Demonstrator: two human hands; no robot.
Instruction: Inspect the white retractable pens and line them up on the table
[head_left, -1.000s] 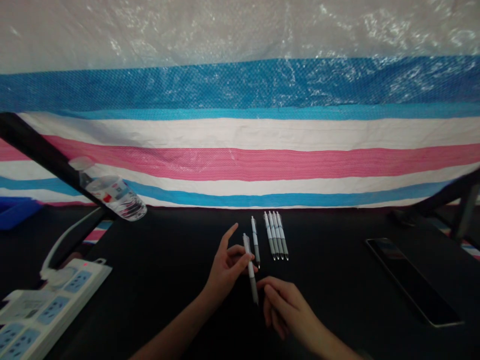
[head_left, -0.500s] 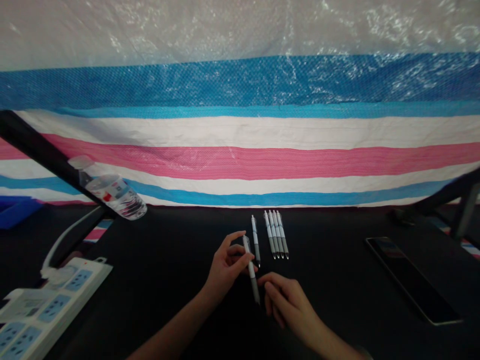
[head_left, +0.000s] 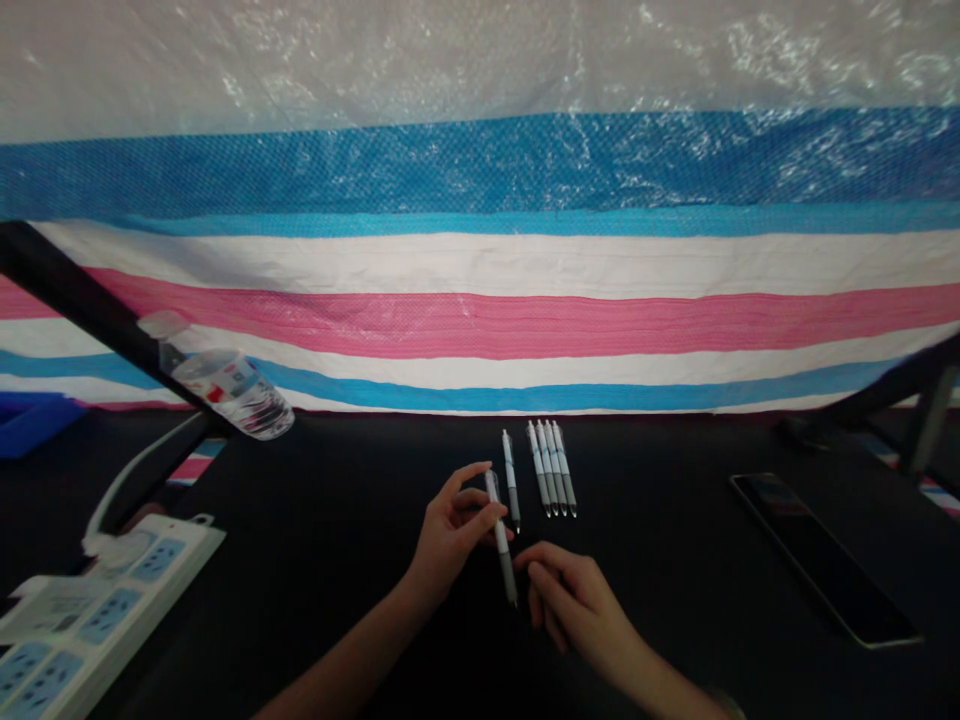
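At the far left, a blue plastic tray [head_left: 30, 422] is sitting beyond a white power strip [head_left: 97, 620], whose cable is curving away across the black tabletop [head_left: 315, 600]. A clear water bottle [head_left: 229, 392] is lying tilted along a black diagonal strut [head_left: 75, 302]. Toward the middle, the left hand [head_left: 450, 535] is pinching a white-and-grey retractable pen [head_left: 501, 540] between thumb and fingers at mid-barrel, a grip that is leaving its lower end free and pointing near. The right hand [head_left: 574, 600] is loosely curled just beside that end, apparently holding nothing. Beyond them, a matching lone pen [head_left: 511, 480] is lying apart from four pens [head_left: 551, 470], which are lined up side by side, as if sorted. At the right, a dark tablet or phone [head_left: 821, 560] is lying flat. A striped tarpaulin [head_left: 480, 325] is hanging across the far side, beneath a sheet of clear plastic [head_left: 480, 50].
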